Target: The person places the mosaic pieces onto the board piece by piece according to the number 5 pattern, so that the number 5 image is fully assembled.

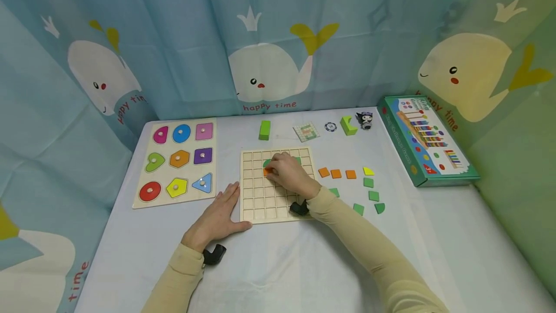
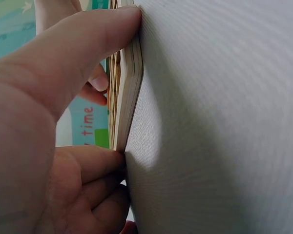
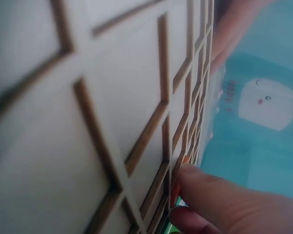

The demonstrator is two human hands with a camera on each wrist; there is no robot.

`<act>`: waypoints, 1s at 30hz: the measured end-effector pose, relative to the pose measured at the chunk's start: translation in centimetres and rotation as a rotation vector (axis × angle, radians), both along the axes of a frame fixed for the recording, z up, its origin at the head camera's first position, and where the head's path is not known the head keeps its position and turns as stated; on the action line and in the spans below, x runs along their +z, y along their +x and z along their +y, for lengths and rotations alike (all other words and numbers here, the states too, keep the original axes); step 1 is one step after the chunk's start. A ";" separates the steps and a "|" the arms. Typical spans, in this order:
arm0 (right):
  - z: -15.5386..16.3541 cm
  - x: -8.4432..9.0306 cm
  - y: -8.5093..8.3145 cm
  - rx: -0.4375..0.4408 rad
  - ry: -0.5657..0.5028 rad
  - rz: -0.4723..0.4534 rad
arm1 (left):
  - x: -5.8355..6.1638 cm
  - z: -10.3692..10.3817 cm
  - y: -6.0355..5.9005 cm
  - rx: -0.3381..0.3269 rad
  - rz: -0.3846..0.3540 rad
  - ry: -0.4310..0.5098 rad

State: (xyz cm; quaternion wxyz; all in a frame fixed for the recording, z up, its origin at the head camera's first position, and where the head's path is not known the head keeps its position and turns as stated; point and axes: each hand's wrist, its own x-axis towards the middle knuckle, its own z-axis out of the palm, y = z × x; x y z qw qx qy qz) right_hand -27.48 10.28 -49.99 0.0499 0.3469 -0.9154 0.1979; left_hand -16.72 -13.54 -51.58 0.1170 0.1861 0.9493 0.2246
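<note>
A wooden grid board [image 1: 259, 202] lies flat on the white table. Over its upper middle, my right hand [image 1: 292, 174] pinches an orange tile [image 1: 266, 172] with thumb and curled fingertips, close against the grid. Part of that orange tile [image 3: 176, 191] also shows beside the thumb in the right wrist view. A rounded green piece [image 1: 267, 163] sits just above it, and another green piece [image 1: 298, 160] peeks out beyond the hand. My left hand [image 1: 217, 214] rests at the board's lower left corner, fingers extended along the left side and thumb [image 2: 122, 29] at the front edge.
Right of the board lie orange tiles [image 1: 336, 174], several green tiles [image 1: 368, 182] and a yellow piece [image 1: 368, 171]. A shape puzzle [image 1: 187, 170] is at left, a game box [image 1: 430, 141] at right. Behind stand green blocks [image 1: 264, 130], a pattern card [image 1: 306, 132], a chip [image 1: 331, 127] and a figurine [image 1: 365, 120].
</note>
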 end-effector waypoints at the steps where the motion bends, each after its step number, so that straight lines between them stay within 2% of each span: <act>1: 0.0 0.0 0.0 0.003 0.003 0.003 | 0.0 0.0 0.0 -0.001 0.001 -0.001; 9: 1.1 0.5 0.2 0.021 -0.057 -0.056 | -0.1 -0.1 0.0 0.001 0.002 0.002; 14: 3.3 1.3 -0.1 0.003 -0.108 -0.039 | -0.2 0.0 0.0 0.007 0.004 0.005; 21: 7.7 2.2 -0.3 -0.101 -0.174 -0.058 | -0.2 0.1 0.0 0.012 0.004 0.010; 30: 12.0 1.4 -0.3 -0.253 -0.201 -0.089 | -0.3 0.1 0.0 0.016 0.002 0.023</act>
